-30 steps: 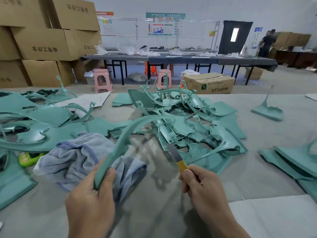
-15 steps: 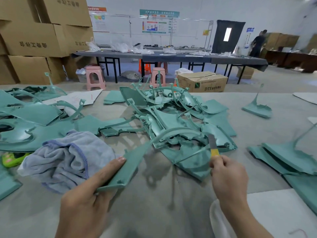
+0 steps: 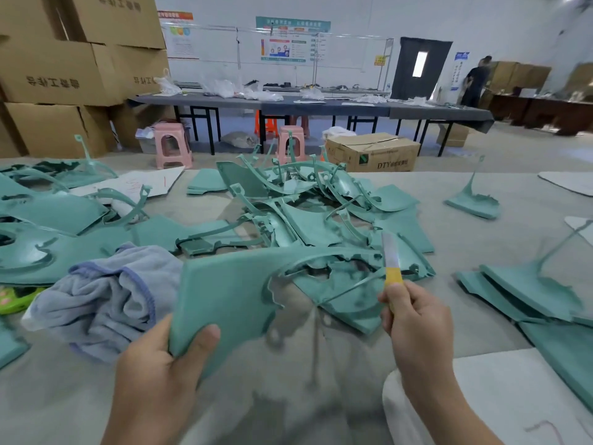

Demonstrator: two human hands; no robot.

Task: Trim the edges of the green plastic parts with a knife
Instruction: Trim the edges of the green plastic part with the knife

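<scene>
Two hands are busy in the single head view. The left hand (image 3: 160,358) grips the near corner of a flat green plastic panel with a ragged cut-out edge (image 3: 224,290), thumb curled over its face, and holds it tilted up off the grey tabletop (image 3: 481,245); that looks meant to turn the rough inner rim toward the blade. The right hand (image 3: 414,319) is closed around the yellow handle of a short steel-bladed knife (image 3: 391,261), blade pointing up and away, just beside the panel's right end. I can't tell whether they touch. Behind them a heap of green plastic parts (image 3: 308,203) waits mid-table, and a crumpled lavender cloth (image 3: 106,293) lies to the left, beside the panel.
</scene>
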